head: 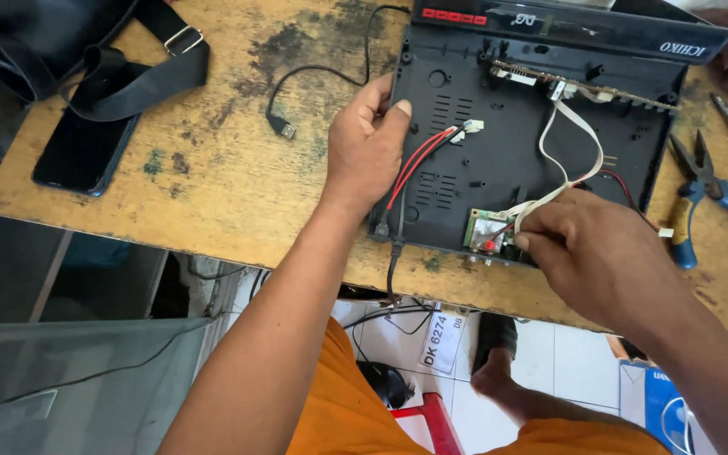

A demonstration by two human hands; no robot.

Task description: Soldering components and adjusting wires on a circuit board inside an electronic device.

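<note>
Orange cloth over your lap fills the bottom of the view, with a white tiled floor (566, 354) and one bare foot (495, 375) beneath the bench edge. Your left hand (366, 143) clamps the left wall of the opened black electronics case (541, 160), thumb hooked over the rim and fingers curled down the outside. Your right hand (587, 244) is closed in a pinch at the case's near edge, fingertips (522, 242) gripping the white ribbon cable (579, 143) just beside a small green circuit board (484, 229). That ribbon loops up to a narrow strip board (583, 87) along the far wall. Red and black wires (419, 164) run from a white connector (471, 126) toward the near left corner.

That case lies open-side up on a stained wooden workbench (212, 185), its near edge close to the bench's edge. Blue-handled pliers (705, 198) lie to the right of it, a black USB cable (313, 88) to the left, and farther left a dark phone (86, 152) under a black bag strap (141, 76).
</note>
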